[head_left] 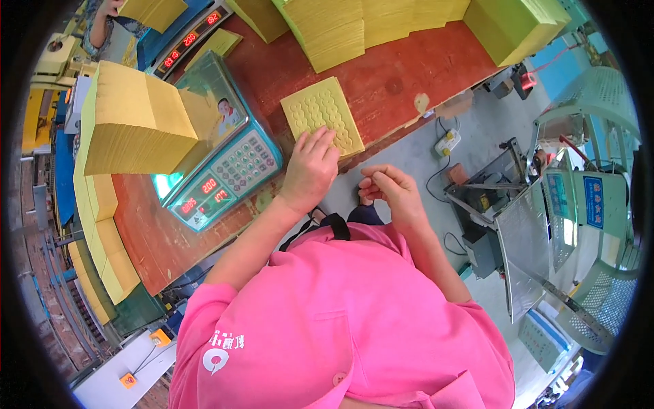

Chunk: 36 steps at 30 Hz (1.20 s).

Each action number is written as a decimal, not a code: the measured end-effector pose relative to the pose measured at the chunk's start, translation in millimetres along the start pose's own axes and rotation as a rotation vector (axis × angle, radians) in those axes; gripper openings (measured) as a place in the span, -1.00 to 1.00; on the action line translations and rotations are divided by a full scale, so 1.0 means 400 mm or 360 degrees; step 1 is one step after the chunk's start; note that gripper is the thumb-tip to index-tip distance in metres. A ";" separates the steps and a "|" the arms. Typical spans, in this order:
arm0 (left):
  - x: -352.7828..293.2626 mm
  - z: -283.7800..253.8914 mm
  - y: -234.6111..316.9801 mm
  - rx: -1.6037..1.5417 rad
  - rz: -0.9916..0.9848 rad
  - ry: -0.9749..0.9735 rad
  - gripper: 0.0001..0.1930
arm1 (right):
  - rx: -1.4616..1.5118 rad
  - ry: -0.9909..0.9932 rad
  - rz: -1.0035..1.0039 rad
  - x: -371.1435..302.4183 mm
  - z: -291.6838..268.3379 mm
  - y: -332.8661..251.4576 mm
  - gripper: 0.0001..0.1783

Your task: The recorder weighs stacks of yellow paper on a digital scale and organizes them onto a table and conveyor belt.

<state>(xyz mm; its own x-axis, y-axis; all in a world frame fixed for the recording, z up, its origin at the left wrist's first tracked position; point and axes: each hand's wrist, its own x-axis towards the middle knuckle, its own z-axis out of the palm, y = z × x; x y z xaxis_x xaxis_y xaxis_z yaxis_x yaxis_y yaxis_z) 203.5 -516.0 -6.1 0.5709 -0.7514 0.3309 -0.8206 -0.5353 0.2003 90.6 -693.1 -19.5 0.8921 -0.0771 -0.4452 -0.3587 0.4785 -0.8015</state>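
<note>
A small stack of yellow embossed paper sheets (322,112) lies near the table's front edge, its top marked with rows of raised round shapes. My left hand (313,167) rests its fingertips on the near left part of that stack, fingers stretched out and not gripping. Beyond the table edge, over the floor, my right hand (392,187) is held with thumb and fingers pinched together. Whatever is between them, if anything, is too small to make out. To the left of the stack stands a teal counting scale (248,160) with red lit digits and a keypad.
A tall block of yellow paper (136,123) sits on the scale's plate. More yellow paper stacks (327,31) line the back of the red table (395,85). Another scale (187,41) and a person's arm (99,31) are at the far left. A pale green chair (593,109) stands right.
</note>
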 end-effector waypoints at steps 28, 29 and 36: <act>-0.226 -0.400 -0.037 -0.2593 -0.1397 0.0986 -0.68 | -0.0722 -0.0837 -0.0393 -0.019 0.384 -0.245 -0.81; -0.233 -0.454 -0.050 -0.2589 -0.1376 0.1025 -0.68 | -0.0745 -0.0862 -0.0408 -0.007 0.425 -0.269 -0.81; -0.185 -0.841 -0.282 -0.1391 -0.1105 0.1229 -0.74 | -0.1213 -0.0836 -0.1146 0.127 0.830 -0.482 -0.81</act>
<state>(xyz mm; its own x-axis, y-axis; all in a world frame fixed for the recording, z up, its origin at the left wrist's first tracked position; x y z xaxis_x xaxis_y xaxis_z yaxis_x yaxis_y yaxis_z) 244.8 -270.1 257.0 0.9468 0.1319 0.2936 -0.2855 -0.0773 0.9553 296.2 -498.9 245.0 0.8962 0.3397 0.2854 0.3626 -0.1899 -0.9124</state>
